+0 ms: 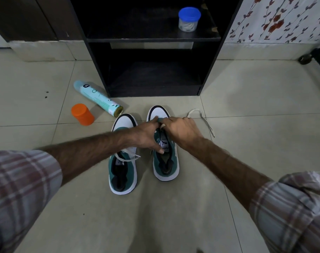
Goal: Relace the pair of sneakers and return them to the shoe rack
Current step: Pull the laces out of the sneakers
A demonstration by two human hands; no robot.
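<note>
Two teal and white sneakers stand side by side on the tiled floor, toes toward the black shoe rack (152,39). The left sneaker (123,172) is laced, its white bow lying across the tongue. On the right sneaker (166,165) both hands work at the front eyelets. My left hand (144,136) reaches across, fingers on the sneaker's upper and tongue. My right hand (181,129) pinches the white shoelace (201,117) at the toe end. The lace's loose end trails over the floor to the right. Where the lace enters the eyelets is hidden by my fingers.
A pale blue spray can (98,98) lies on its side left of the rack. An orange container (82,114) stands beside it. A blue-lidded jar (189,19) sits on the rack's upper shelf. A floral cloth (276,19) hangs at far right.
</note>
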